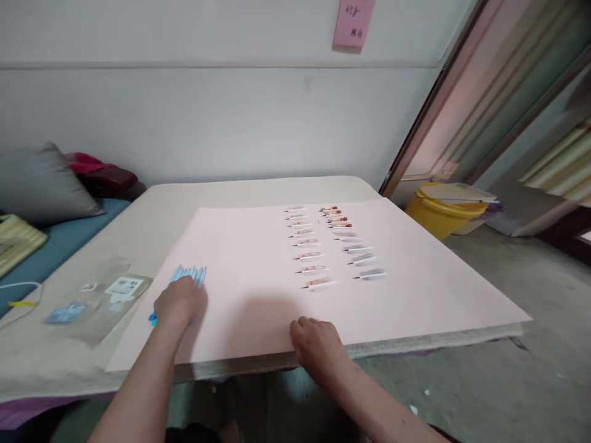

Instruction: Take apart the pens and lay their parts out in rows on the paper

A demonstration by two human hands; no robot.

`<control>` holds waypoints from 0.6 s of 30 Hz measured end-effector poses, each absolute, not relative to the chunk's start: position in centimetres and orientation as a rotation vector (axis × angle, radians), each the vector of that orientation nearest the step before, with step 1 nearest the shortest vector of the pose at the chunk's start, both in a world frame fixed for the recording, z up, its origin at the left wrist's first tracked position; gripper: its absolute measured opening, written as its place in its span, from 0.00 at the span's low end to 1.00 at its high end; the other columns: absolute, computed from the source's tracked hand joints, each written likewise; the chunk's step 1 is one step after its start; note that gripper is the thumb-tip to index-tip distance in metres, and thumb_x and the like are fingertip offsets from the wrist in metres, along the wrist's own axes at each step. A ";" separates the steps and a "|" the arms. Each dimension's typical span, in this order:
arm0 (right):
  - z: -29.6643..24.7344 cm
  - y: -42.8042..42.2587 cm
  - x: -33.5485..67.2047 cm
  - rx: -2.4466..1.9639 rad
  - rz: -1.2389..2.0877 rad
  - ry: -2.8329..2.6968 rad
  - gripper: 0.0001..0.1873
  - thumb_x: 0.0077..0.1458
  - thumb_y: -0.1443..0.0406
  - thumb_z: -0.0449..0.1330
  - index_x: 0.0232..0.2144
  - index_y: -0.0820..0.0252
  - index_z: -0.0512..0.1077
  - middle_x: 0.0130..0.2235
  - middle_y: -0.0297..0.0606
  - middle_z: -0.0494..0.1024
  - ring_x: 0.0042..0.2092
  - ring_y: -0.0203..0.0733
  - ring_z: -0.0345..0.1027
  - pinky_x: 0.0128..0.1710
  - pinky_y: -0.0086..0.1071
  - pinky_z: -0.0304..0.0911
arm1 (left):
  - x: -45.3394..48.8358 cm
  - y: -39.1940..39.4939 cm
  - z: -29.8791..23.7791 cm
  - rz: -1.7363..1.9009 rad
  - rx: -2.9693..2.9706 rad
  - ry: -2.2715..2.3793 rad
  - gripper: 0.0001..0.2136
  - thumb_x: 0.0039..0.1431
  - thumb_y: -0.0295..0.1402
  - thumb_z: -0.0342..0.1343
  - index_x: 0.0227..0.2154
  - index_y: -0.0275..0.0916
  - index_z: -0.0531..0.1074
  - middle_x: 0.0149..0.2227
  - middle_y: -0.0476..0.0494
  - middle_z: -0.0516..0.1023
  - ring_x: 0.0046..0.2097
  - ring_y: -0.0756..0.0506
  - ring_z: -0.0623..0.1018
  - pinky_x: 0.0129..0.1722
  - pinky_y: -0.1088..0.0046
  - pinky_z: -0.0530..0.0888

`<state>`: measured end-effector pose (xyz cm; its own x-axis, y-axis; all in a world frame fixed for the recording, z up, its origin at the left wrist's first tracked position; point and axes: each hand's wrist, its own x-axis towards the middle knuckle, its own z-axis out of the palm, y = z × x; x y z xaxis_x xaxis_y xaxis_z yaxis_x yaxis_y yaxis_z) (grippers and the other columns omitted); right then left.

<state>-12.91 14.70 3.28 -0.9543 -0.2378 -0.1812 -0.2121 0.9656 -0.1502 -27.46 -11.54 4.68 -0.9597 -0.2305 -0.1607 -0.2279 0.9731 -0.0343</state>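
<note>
My left hand (179,303) is closed over a bunch of light blue pens (190,275) lying on the left part of a large pale pink paper sheet (258,289); their tips fan out past my fingers. My right hand (317,346) rests knuckles up at the sheet's near edge, fingers curled under, and what it holds, if anything, is hidden. Further back on the sheet lie two neat columns of small pens: a left column with pink patterned barrels (308,249) and a right column with orange and grey barrels (353,241).
The sheet covers a beige-clothed table (92,363). Clear plastic packets with labels (108,295) lie on the cloth at left. A grey cushion (39,184) and blue bedding sit far left. A yellow bucket (438,212) stands on the floor at right. A pink note (353,23) hangs on the wall.
</note>
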 end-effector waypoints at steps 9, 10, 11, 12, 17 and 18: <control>3.2 14.8 -12.8 -0.314 -0.248 2.940 0.07 0.53 0.71 0.50 0.33 0.61 0.68 0.33 0.43 0.74 0.37 0.46 0.69 0.32 0.34 0.59 | -28.0 -10.7 3.8 -0.014 -0.357 2.957 0.13 0.51 0.32 0.45 0.35 0.38 0.73 0.42 0.32 0.75 0.42 0.35 0.74 0.35 0.61 0.69; 3.1 14.8 -12.7 -0.319 -0.252 2.947 0.07 0.52 0.71 0.51 0.33 0.61 0.68 0.33 0.43 0.73 0.36 0.46 0.69 0.32 0.34 0.59 | -28.0 -10.6 3.8 -0.015 -0.356 2.953 0.13 0.51 0.32 0.45 0.35 0.38 0.73 0.42 0.32 0.75 0.42 0.35 0.74 0.35 0.61 0.69; 3.1 14.9 -12.7 -0.328 -0.257 2.954 0.07 0.52 0.71 0.51 0.32 0.61 0.68 0.33 0.43 0.73 0.36 0.46 0.69 0.31 0.34 0.60 | -28.1 -10.6 3.7 -0.012 -0.362 2.946 0.13 0.51 0.32 0.45 0.35 0.37 0.73 0.42 0.31 0.75 0.43 0.35 0.74 0.36 0.61 0.69; 3.1 14.9 -12.7 -0.338 -0.264 2.961 0.07 0.52 0.71 0.51 0.32 0.62 0.68 0.33 0.43 0.73 0.36 0.46 0.69 0.31 0.34 0.60 | -28.2 -10.7 3.6 -0.002 -0.376 2.938 0.13 0.51 0.33 0.46 0.35 0.36 0.73 0.42 0.30 0.75 0.43 0.34 0.74 0.36 0.60 0.69; 3.2 14.5 -12.4 -0.336 -0.370 2.971 0.07 0.51 0.71 0.51 0.32 0.63 0.69 0.33 0.43 0.74 0.36 0.45 0.69 0.32 0.33 0.60 | -28.9 -11.1 3.5 0.219 -0.461 2.908 0.10 0.47 0.35 0.51 0.27 0.33 0.72 0.38 0.27 0.75 0.43 0.31 0.73 0.37 0.57 0.68; 3.3 14.3 -12.4 -0.309 -0.429 2.965 0.07 0.52 0.70 0.51 0.31 0.62 0.69 0.33 0.43 0.74 0.35 0.44 0.69 0.32 0.33 0.59 | -29.0 -10.8 3.5 0.283 -0.452 2.897 0.09 0.46 0.35 0.52 0.25 0.33 0.71 0.35 0.28 0.75 0.42 0.31 0.73 0.36 0.58 0.68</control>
